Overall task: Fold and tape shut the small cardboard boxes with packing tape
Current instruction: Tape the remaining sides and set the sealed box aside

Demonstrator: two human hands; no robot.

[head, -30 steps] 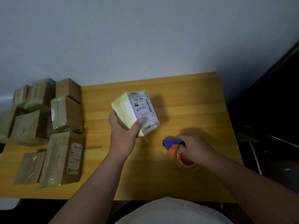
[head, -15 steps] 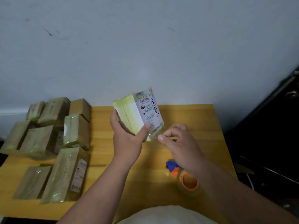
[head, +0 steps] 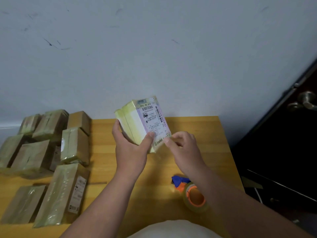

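Note:
I hold a small taped box (head: 142,121) with a white shipping label upright above the yellow table (head: 197,127). My left hand (head: 131,150) grips its lower left side, thumb pressed on the label face. My right hand (head: 183,148) pinches the box's lower right corner with thumb and forefinger, where a bit of clear tape seems to stick out. The roll of packing tape (head: 195,198), clear with an orange core and a blue cutter, lies on the table below my right forearm.
Several taped cardboard boxes (head: 73,145) are stacked and laid out on the table's left part, one long box (head: 63,193) nearest me. A pale wall rises behind the table. A dark door with a metal handle (head: 307,100) stands at the right.
My right hand left the tape roll on the table, rose to the box and now pinches its lower right corner. The box stayed lifted in my left hand.

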